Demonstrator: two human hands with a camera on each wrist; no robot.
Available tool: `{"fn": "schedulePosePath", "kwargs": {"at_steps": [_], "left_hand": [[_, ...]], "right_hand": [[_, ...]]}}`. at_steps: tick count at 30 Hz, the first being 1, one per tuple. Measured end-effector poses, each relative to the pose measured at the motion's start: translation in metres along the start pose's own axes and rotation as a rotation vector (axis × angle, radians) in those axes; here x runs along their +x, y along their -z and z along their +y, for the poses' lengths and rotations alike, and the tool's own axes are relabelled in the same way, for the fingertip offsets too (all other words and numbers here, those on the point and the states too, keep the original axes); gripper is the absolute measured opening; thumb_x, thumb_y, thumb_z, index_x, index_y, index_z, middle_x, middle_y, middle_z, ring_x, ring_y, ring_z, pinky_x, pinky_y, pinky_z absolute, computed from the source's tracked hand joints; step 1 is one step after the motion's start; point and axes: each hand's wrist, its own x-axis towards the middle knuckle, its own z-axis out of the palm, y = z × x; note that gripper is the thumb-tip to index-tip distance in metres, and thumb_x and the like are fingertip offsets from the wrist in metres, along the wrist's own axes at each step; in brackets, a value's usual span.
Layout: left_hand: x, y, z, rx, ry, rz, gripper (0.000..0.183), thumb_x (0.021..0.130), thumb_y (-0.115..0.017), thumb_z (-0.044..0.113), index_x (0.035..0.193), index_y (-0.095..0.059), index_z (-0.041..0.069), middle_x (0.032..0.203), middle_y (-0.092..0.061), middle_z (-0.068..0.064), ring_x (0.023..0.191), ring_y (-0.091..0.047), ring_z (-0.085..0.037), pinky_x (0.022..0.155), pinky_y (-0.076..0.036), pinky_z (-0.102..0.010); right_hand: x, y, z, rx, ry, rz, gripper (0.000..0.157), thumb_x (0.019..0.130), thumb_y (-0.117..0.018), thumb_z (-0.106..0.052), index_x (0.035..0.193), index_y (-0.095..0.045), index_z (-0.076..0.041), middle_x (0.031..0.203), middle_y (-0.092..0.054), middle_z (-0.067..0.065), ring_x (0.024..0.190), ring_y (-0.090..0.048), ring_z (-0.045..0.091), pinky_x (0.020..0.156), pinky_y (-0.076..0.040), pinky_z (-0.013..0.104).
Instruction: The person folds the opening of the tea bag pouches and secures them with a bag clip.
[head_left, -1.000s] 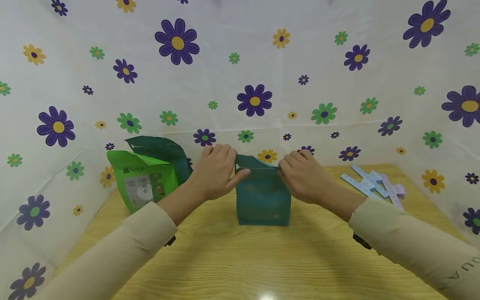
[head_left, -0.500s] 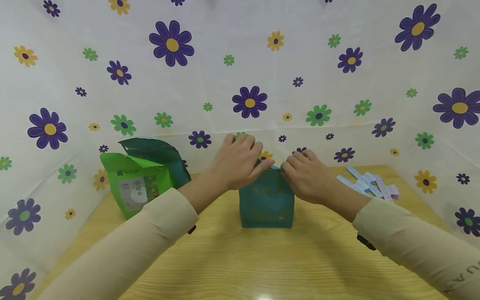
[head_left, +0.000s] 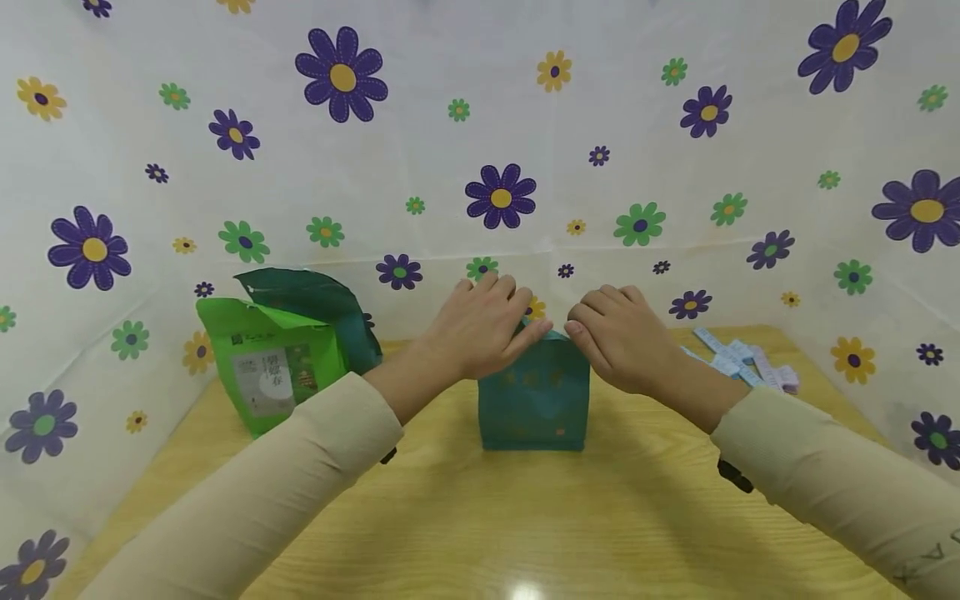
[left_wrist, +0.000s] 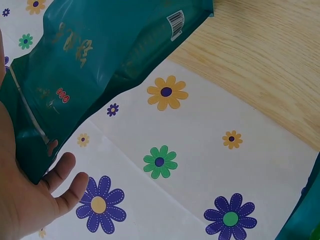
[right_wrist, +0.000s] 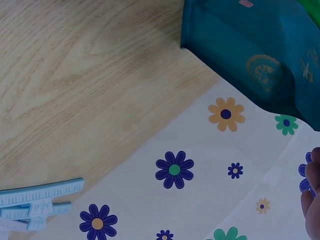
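Observation:
A teal stand-up pouch (head_left: 534,408) stands upright on the wooden table in the head view. My left hand (head_left: 487,329) grips its top edge, thumb on the near side and fingers behind. At the top right corner, my right hand (head_left: 618,337) pinches the edge between thumb and curled fingers, the thumbs pointing toward each other. The left wrist view shows the back of the pouch (left_wrist: 75,65) with gold lettering, a barcode and a pale seal strip; some fingers (left_wrist: 72,192) lie below it. In the right wrist view, fingertips (right_wrist: 312,195) show only at the edge.
A bright green pouch (head_left: 262,375) with a grey label stands at the left, a second dark teal pouch (head_left: 315,292) behind it. Several light blue and purple bag clips (head_left: 738,358) lie at the right. A flower-print sheet (head_left: 427,150) rises behind the table (head_left: 450,525).
My left hand has slid right along the pouch's top edge, toward the right hand. The right hand has turned so its thumb now shows. The pouch stays standing.

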Motion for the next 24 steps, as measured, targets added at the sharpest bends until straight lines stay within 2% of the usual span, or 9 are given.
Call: {"fn": "schedulePosePath", "kwargs": {"at_steps": [4, 7, 11, 15, 18, 21, 24], "left_hand": [[0.001, 0.002, 0.001, -0.004, -0.027, 0.024, 0.054, 0.105, -0.031, 0.056, 0.12, -0.06, 0.013, 0.105, -0.06, -0.005, 0.095, -0.055, -0.023, 0.08, -0.049, -0.041], [-0.002, 0.002, -0.001, -0.001, -0.045, 0.02, 0.055, 0.105, -0.032, 0.055, 0.122, -0.06, 0.011, 0.105, -0.059, -0.006, 0.094, -0.054, -0.024, 0.08, -0.049, -0.04], [-0.01, 0.003, -0.008, 0.013, -0.06, 0.023, 0.054, 0.105, -0.036, 0.053, 0.127, -0.06, 0.01, 0.108, -0.061, -0.008, 0.096, -0.055, -0.026, 0.081, -0.05, -0.041], [-0.014, 0.002, -0.016, 0.033, -0.098, 0.054, 0.052, 0.105, -0.039, 0.051, 0.126, -0.062, 0.01, 0.107, -0.062, -0.008, 0.093, -0.056, -0.026, 0.08, -0.051, -0.04], [-0.011, 0.0, -0.017, 0.04, -0.131, 0.081, 0.05, 0.105, -0.039, 0.051, 0.12, -0.063, 0.01, 0.101, -0.062, -0.007, 0.088, -0.055, -0.024, 0.074, -0.05, -0.038], [-0.006, -0.002, -0.012, 0.028, -0.146, 0.091, 0.049, 0.105, -0.04, 0.05, 0.119, -0.063, 0.009, 0.099, -0.061, -0.006, 0.086, -0.055, -0.024, 0.072, -0.05, -0.037], [-0.001, -0.003, -0.004, 0.018, -0.153, 0.065, 0.051, 0.105, -0.038, 0.05, 0.123, -0.062, 0.009, 0.103, -0.062, -0.007, 0.09, -0.056, -0.024, 0.076, -0.052, -0.037]], "right_hand": [[0.0, 0.003, 0.001, -0.018, -0.011, -0.065, 0.028, 0.104, -0.043, -0.025, 0.1, -0.065, -0.009, 0.096, -0.064, 0.007, 0.095, -0.057, 0.027, 0.084, -0.042, 0.045], [-0.002, 0.0, -0.003, -0.02, -0.009, -0.123, 0.025, 0.104, -0.044, -0.024, 0.101, -0.064, -0.009, 0.098, -0.063, 0.006, 0.096, -0.056, 0.026, 0.084, -0.042, 0.043], [0.001, -0.008, -0.012, 0.011, 0.0, -0.138, 0.028, 0.107, -0.041, -0.026, 0.102, -0.062, -0.009, 0.098, -0.062, 0.006, 0.096, -0.056, 0.025, 0.083, -0.042, 0.04], [0.003, -0.018, -0.016, 0.043, 0.005, -0.119, 0.043, 0.11, -0.028, -0.034, 0.102, -0.061, -0.008, 0.097, -0.061, 0.006, 0.093, -0.054, 0.024, 0.079, -0.041, 0.038], [-0.001, -0.02, -0.014, 0.051, 0.0, -0.11, 0.052, 0.11, -0.02, -0.039, 0.103, -0.06, -0.007, 0.096, -0.061, 0.007, 0.09, -0.053, 0.024, 0.078, -0.042, 0.038], [-0.008, -0.018, -0.01, 0.055, -0.021, -0.132, 0.049, 0.111, -0.024, -0.037, 0.104, -0.06, -0.006, 0.096, -0.061, 0.007, 0.09, -0.054, 0.024, 0.079, -0.043, 0.039], [-0.017, -0.015, -0.006, 0.057, -0.045, -0.181, 0.037, 0.11, -0.034, -0.031, 0.104, -0.06, -0.006, 0.096, -0.06, 0.006, 0.089, -0.053, 0.023, 0.079, -0.044, 0.039]]}}
